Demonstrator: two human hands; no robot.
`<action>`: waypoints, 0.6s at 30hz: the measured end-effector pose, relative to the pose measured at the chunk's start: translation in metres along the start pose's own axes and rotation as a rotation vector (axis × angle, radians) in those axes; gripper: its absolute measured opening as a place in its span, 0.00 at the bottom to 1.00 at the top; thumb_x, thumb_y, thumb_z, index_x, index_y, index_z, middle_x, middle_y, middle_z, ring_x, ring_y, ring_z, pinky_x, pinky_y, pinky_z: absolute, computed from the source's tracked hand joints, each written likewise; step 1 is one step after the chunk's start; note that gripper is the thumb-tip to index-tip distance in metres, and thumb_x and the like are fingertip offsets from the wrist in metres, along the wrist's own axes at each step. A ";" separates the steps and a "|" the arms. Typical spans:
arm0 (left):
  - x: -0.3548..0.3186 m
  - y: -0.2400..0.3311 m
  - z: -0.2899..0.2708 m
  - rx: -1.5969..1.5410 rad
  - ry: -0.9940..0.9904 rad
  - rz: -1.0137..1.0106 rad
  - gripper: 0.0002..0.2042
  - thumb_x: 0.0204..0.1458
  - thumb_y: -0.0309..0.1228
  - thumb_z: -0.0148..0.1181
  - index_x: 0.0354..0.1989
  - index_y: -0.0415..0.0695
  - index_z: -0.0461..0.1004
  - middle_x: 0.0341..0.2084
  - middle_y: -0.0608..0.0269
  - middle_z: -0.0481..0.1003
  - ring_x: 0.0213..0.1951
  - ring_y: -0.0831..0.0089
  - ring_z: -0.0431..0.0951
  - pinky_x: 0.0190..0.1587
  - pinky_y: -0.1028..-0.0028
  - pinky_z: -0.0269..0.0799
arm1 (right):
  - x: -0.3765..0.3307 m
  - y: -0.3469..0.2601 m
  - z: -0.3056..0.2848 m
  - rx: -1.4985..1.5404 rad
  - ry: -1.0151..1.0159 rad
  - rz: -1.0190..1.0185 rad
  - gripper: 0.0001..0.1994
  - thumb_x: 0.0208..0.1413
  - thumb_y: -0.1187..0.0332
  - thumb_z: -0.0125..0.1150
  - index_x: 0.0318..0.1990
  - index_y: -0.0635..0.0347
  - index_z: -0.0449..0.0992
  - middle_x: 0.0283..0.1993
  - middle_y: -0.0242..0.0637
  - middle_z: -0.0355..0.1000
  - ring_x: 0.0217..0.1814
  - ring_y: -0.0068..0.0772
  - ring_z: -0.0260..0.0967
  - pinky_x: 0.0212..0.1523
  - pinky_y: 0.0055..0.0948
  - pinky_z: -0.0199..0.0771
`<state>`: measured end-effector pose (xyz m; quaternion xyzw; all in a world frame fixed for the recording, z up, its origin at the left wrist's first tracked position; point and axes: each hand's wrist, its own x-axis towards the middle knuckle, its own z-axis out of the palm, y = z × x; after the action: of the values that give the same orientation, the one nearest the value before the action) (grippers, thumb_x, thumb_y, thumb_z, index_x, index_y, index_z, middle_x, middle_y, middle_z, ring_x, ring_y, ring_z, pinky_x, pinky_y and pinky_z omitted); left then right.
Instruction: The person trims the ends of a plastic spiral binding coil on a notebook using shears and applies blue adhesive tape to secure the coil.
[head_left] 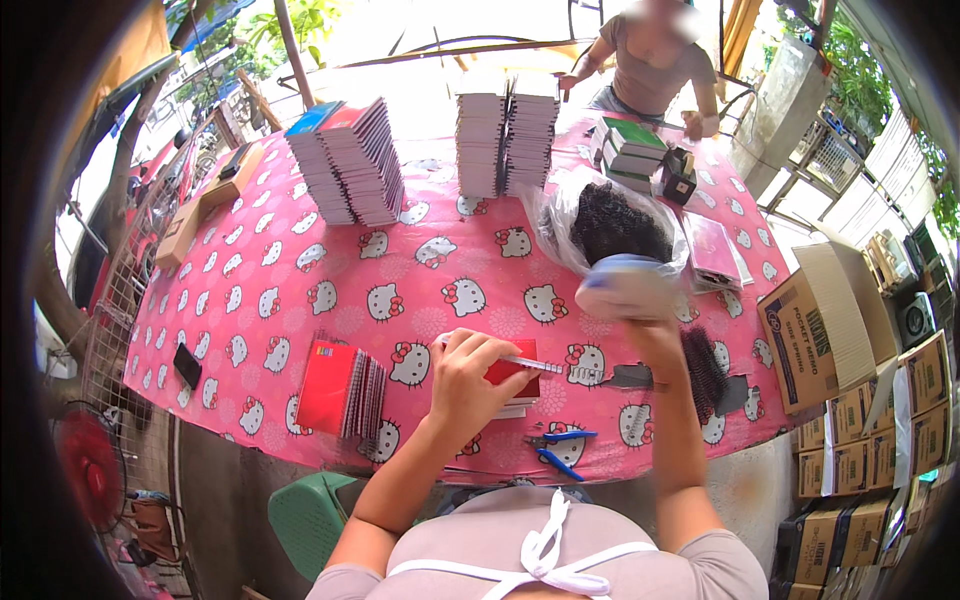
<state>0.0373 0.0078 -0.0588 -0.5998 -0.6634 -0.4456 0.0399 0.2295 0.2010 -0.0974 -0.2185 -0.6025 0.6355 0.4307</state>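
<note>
My left hand (468,375) is closed around the edge of a small notebook (528,363), with thumb and fingers on it and a row of binding holes or coil along its side. Beneath it lies a red-covered notebook (517,350) over white pages. My right hand (652,335) is raised to the right, gripping a rounded white-and-blue thing (630,288) too smeared by motion to name. Below my hands rest blue-handled pliers (562,452). Left of them stands a stack of red spiral notebooks (340,390). Black binding coils (705,372) lie beside my right forearm.
A plastic bag of black coils (620,225) sits beyond my right hand. Tall notebook stacks (350,165) (507,140) stand at the back of the pink tablecloth. Cardboard boxes (825,325) are at right, a phone (187,366) at left. Another person (655,65) is across the table.
</note>
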 end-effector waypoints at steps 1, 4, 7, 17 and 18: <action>0.001 0.001 -0.001 0.005 -0.002 -0.007 0.14 0.33 0.36 0.74 0.30 0.49 0.77 0.28 0.69 0.77 0.38 0.68 0.74 0.48 0.64 0.60 | 0.003 -0.001 0.001 0.096 -0.086 0.039 0.22 0.43 0.73 0.68 0.47 0.60 0.67 0.42 0.42 0.73 0.47 0.39 0.73 0.46 0.38 0.74; 0.003 0.000 -0.002 -0.027 -0.032 -0.035 0.15 0.34 0.36 0.74 0.32 0.48 0.77 0.29 0.68 0.77 0.38 0.68 0.74 0.48 0.64 0.60 | 0.018 -0.044 0.015 -0.823 -0.573 0.071 0.26 0.43 0.67 0.73 0.50 0.59 0.68 0.48 0.44 0.72 0.52 0.38 0.71 0.51 0.36 0.75; 0.005 -0.001 0.004 -0.077 -0.038 -0.043 0.18 0.35 0.36 0.73 0.36 0.48 0.77 0.29 0.67 0.77 0.38 0.67 0.74 0.49 0.64 0.59 | 0.019 -0.035 0.005 -0.051 -0.600 0.040 0.21 0.44 0.72 0.71 0.48 0.59 0.71 0.46 0.41 0.73 0.49 0.32 0.72 0.50 0.31 0.73; 0.007 -0.006 -0.017 -0.116 0.020 -0.073 0.21 0.34 0.29 0.75 0.41 0.44 0.77 0.39 0.56 0.75 0.46 0.57 0.74 0.48 0.63 0.71 | 0.043 -0.029 0.045 -0.973 -0.388 -0.214 0.19 0.37 0.78 0.64 0.42 0.61 0.73 0.33 0.36 0.75 0.36 0.25 0.73 0.38 0.27 0.72; 0.004 -0.007 -0.022 -0.139 0.034 -0.146 0.18 0.39 0.24 0.72 0.41 0.43 0.77 0.38 0.59 0.75 0.46 0.65 0.75 0.49 0.67 0.73 | 0.043 -0.032 0.045 -0.569 -0.461 -0.066 0.19 0.37 0.78 0.64 0.42 0.61 0.73 0.33 0.36 0.75 0.36 0.27 0.73 0.38 0.28 0.71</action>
<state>0.0197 -0.0028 -0.0468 -0.5435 -0.6721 -0.5023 -0.0232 0.1803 0.2071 -0.0483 -0.1611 -0.8431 0.4607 0.2258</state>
